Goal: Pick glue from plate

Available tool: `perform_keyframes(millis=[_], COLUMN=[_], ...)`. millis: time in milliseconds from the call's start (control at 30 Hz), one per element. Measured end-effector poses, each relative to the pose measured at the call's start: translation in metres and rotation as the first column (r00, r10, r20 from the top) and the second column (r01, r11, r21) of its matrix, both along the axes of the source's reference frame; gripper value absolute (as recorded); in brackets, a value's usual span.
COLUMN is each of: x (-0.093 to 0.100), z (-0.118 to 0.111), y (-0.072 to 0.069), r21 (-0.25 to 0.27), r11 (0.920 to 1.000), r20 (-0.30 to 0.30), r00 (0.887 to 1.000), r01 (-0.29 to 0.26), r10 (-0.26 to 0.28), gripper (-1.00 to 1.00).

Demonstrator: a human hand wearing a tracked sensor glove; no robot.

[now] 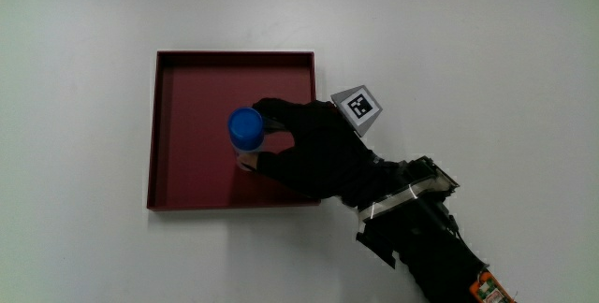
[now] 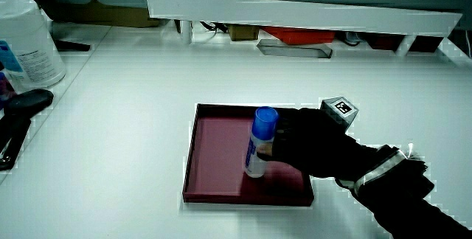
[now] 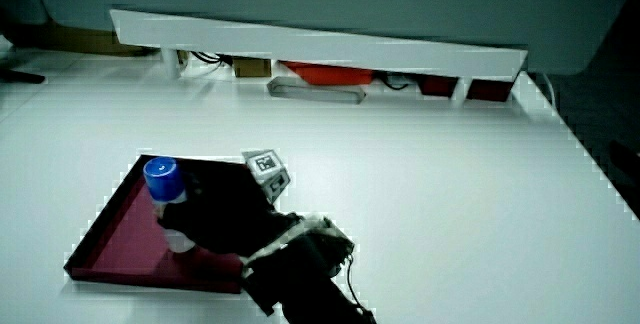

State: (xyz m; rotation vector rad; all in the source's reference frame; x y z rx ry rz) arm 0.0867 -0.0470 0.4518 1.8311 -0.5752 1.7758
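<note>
A dark red square plate (image 1: 187, 88) (image 2: 214, 139) (image 3: 115, 234) lies on the white table. A glue stick with a blue cap (image 1: 246, 128) (image 2: 261, 139) (image 3: 165, 192) stands upright in the plate, its base on the plate floor as far as both side views show. The gloved hand (image 1: 309, 149) (image 2: 310, 147) (image 3: 225, 214) reaches over the plate's edge, and its fingers wrap around the glue stick's body just below the cap. A patterned cube (image 1: 357, 107) (image 2: 341, 109) (image 3: 267, 167) sits on the back of the hand.
In both side views a low white partition (image 2: 295, 10) (image 3: 320, 39) runs along the table's edge farthest from the person. In a side view a white container (image 2: 26, 43) and dark tools (image 2: 18, 113) sit at the table's edge, well away from the plate.
</note>
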Motion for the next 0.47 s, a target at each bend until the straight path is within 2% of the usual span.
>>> perform_keyframes(millis=[33,167,267,333,367,400,433,467], x=[0.004,0.023,0.037,0.048,0.054,0.059,0.067,0.072], z=[-0.003,-0.011,-0.018,-0.020,-0.021,-0.024,-0.021,-0.022], y=[0.000,-0.002,-0.002,-0.004,-0.004,-0.003,-0.003,-0.002], r21=[-0.008,0.045,0.017,0.049,0.053,0.033,0.056,0.055], r11=[0.9999,0.9979,0.9968,0.9937,0.9917,0.9917,0.9888,0.9873], r20=[0.014,-0.022,-0.008,-0.018,-0.012,-0.011,-0.049,-0.031], r00=[1.000,0.999,0.997,0.995,0.993,0.992,0.989,0.988], r01=[-0.009,-0.046,-0.078,-0.101,-0.117,-0.125,-0.138,-0.149], r10=[0.009,0.047,0.078,0.102,0.118,0.125,0.141,0.151], gripper=[1.00,1.00,1.00,1.00,1.00,1.00,1.00,1.00])
